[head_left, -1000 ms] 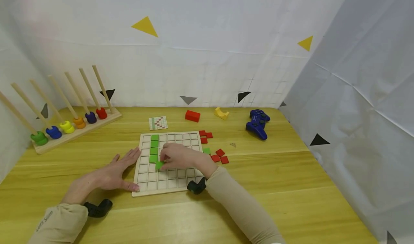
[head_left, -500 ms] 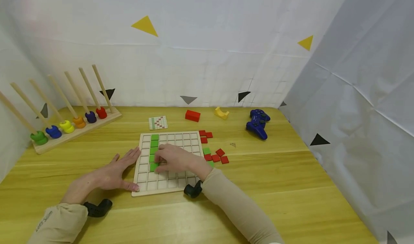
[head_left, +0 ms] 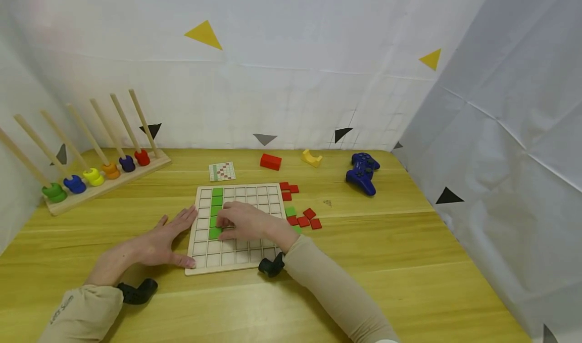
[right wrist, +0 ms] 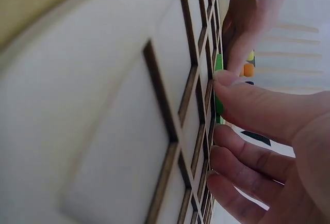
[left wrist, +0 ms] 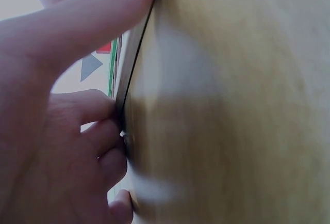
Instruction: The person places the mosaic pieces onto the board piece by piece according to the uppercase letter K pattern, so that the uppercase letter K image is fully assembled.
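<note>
A pale wooden grid board [head_left: 200, 258] lies on the table with a column of green tiles [head_left: 216, 200] in its second column from the left. My right hand [head_left: 249, 223] is over the board, its thumb and fingers curled at the lowest green tile [head_left: 214, 233], which lines up with the column. In the right wrist view the thumb [right wrist: 247, 97] overlaps this green tile, and the other fingers [right wrist: 240, 164] come down to the grid. My left hand [head_left: 156, 244] rests with spread fingers along the board's left edge, thumb at the near corner.
Loose red tiles [head_left: 316, 224] and green tiles [head_left: 290, 211] lie right of the board. Behind it are a pattern card [head_left: 222, 172], a red block [head_left: 271, 162] and a yellow arch [head_left: 311, 159]. A blue game controller [head_left: 362, 174] lies right, a peg stand with beads [head_left: 111, 180] left.
My right hand has moved slightly left, bringing the slanted green tile into line under the other green tiles; for the last half second it stays there. The left hand keeps its place.
</note>
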### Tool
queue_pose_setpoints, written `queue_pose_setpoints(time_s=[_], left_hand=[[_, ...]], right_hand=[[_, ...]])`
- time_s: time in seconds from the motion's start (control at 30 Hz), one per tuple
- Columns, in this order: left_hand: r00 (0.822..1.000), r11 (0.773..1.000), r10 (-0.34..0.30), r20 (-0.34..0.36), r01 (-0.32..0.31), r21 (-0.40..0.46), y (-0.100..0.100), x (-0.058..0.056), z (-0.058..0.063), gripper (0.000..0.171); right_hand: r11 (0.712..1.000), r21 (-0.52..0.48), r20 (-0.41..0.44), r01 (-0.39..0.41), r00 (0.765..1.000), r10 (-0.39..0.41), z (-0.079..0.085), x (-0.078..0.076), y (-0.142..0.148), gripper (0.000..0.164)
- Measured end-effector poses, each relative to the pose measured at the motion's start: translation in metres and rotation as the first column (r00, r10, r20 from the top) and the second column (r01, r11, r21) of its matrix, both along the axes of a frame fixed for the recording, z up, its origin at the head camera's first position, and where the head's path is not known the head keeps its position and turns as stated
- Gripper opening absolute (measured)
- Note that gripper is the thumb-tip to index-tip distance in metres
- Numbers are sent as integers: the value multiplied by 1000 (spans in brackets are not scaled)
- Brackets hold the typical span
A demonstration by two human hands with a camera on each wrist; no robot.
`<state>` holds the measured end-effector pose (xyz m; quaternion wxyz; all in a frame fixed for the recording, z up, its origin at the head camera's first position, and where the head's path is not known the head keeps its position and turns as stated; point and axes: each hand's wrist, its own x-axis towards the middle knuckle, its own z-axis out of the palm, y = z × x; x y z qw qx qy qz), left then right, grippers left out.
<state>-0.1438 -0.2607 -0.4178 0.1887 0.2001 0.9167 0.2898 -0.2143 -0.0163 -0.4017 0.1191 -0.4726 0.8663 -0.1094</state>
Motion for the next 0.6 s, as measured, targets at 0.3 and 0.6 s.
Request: queue_pose_setpoints(time_s=[0.3,0.6], left_hand=[[1000,1000,-1,-10,1,-10,0,-1,-1,119],[1000,1000,1,-4,-1,-7,0,0,0,119]], right_hand=[[1000,18,-15,1,1000,-1,0,1,-1,26],[1000,10,-22,-12,1000,13,0,0,0,24]])
